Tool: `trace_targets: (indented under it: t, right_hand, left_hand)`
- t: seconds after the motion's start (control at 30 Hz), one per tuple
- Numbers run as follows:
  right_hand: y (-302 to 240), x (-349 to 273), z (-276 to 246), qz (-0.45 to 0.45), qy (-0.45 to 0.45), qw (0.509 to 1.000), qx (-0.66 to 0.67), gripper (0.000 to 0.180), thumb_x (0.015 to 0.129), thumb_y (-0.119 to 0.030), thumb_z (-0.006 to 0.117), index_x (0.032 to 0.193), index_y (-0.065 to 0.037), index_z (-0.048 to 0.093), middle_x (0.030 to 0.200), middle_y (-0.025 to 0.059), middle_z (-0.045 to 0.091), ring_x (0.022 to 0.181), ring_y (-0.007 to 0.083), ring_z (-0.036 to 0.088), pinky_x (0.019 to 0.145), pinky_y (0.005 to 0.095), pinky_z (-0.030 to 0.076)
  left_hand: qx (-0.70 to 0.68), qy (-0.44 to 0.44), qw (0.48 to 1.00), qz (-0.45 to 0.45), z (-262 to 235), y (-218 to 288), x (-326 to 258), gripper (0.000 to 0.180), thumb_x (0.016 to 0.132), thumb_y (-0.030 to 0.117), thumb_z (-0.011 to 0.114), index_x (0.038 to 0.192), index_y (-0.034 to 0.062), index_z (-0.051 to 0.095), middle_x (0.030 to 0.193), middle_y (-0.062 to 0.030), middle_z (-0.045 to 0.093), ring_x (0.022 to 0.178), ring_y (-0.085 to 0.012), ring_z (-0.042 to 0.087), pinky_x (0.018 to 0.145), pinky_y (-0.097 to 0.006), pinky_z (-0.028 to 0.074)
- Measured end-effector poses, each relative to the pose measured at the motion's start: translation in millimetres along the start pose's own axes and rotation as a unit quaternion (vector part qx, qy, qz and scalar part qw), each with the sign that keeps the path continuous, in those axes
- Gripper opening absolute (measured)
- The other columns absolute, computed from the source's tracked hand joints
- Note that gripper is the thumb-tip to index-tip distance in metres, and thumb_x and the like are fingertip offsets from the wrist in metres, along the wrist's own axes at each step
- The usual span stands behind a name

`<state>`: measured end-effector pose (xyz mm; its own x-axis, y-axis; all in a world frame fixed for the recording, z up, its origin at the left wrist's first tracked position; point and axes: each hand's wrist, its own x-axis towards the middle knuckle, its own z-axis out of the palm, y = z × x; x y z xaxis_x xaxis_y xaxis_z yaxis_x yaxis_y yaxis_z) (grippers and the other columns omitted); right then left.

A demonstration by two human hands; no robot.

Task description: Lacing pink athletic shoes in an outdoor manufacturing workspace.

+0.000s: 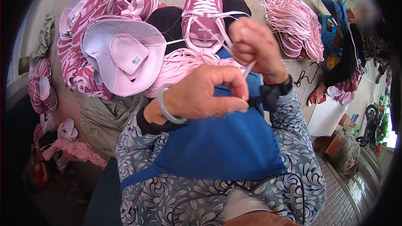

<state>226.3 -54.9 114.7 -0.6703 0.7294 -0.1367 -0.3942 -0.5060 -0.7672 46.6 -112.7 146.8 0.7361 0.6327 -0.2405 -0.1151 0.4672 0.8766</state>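
A pink shoe upper (203, 0) with a white toe lining rests between my knees, its pale laces threaded through the eyelets. My right hand (256, 48) is closed in front of it, holding a pale pink shoelace (227, 37) that runs out from the upper. Below and to the left, my left hand (201, 90) pinches thumb against forefinger, where the lace from my right hand comes down. Its exact end between those fingertips is hard to make out. Under my hands, a bundle of loose pink laces (180, 67) lies on my lap over the blue apron (226, 146).
Stacked pink shoe uppers (86, 50) stand at the left, one turned with its pale lining (100, 37) outward. More laced uppers (293, 25) lie on the floor at the far right. Beyond them another person's dark sleeve (345, 65) shows beside a blue stool (328, 29).
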Motion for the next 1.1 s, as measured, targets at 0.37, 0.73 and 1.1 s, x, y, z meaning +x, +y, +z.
trace_targets:
  t: [0.37,0.73,1.1]
  right_hand:
    - [-30.3,-38.1,61.6,-0.039,-0.275,0.919,-0.280,0.024,0.088,-0.019,0.055,0.079,0.003,0.059,0.067,0.0105,0.058,0.043,0.0181,0.049,0.043,0.0289,0.036]
    - [47.2,-3.2,-13.2,0.277,0.123,0.948,0.098,0.039,0.096,-0.035,0.042,0.106,0.001,0.052,0.067,-0.0012,0.047,0.039,0.0008,0.024,0.029,0.0170,0.017]
    - [51.0,7.5,-14.7,0.200,0.150,0.967,-0.057,0.024,0.093,-0.021,0.046,0.092,-0.001,0.059,0.059,-0.0046,0.044,0.048,0.0027,0.040,0.041,0.0190,0.035]
  left_hand:
    - [-0.381,0.093,0.918,0.057,-79.5,-90.2,82.2,0.038,0.094,0.033,0.045,0.105,-0.0023,0.053,0.063,-0.0031,0.057,0.062,-0.0119,0.058,0.067,-0.025,0.048]
    - [0.209,-0.078,0.974,-0.043,-24.5,-12.5,-12.3,0.035,0.095,0.031,0.041,0.098,0.0025,0.061,0.054,0.0010,0.048,0.042,-0.0053,0.046,0.041,-0.021,0.038]
    - [0.289,0.267,0.919,-0.027,-82.8,-32.3,12.9,0.032,0.087,0.033,0.052,0.084,0.0015,0.059,0.065,-0.0110,0.060,0.065,-0.0222,0.063,0.060,-0.033,0.047]
